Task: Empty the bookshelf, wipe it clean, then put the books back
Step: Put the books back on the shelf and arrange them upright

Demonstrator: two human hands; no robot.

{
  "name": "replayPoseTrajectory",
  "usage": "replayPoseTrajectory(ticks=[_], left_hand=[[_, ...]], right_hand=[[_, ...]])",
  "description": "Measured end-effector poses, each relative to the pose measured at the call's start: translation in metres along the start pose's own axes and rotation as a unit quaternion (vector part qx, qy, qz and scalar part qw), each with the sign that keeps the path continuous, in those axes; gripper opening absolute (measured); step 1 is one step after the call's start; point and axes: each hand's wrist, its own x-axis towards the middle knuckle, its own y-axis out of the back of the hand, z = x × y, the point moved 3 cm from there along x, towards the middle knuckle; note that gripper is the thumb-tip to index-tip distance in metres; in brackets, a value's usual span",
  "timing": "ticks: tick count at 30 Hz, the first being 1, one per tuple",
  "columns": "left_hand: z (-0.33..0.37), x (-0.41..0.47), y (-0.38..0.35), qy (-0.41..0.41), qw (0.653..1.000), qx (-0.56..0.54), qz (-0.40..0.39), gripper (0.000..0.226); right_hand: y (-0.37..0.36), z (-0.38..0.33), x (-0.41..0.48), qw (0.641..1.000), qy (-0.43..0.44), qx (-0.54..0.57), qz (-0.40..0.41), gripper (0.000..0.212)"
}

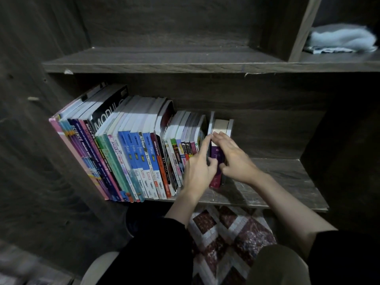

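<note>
Right hand (232, 159) is clamped on the purple book (217, 156): fingers curled over its top edge, thumb against the spine lower down. Left hand (198, 167) is on the other side, fingers straight and laid flat along the book's left face, thumb touching the spine front; that's pressing, not a wrap. So the book sits upright directly between the two hands, spine toward the person, with cream page edges showing just past the right fingertips. Row of books (123, 153) stands immediately left of the left hand, leaning left, its nearest spines touching the back of that hand. Bare shelf board (277, 182) runs under and to the right of the right wrist. Pale cloth (341, 38) is well above and right of the right hand, in the upper side compartment. Patterned rug (226, 233) is below both forearms.
</note>
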Motion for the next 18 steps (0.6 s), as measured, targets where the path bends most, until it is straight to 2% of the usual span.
replayPoseTrajectory(ticks=[7,14,18], left_hand=[[0.005,0.008,-0.007,0.045,0.994,-0.068,-0.074,0.077],[0.002,-0.016,0.011,0.053,0.995,-0.072,-0.047,0.070],[0.005,-0.043,0.046,0.101,0.992,-0.066,-0.022,0.064]], right_hand=[[-0.002,0.001,0.001,1.000,-0.005,-0.010,0.000,0.082],[0.000,0.001,0.002,1.000,-0.015,-0.014,-0.019,0.085],[-0.003,-0.003,0.008,0.999,-0.024,-0.004,-0.022,0.084]])
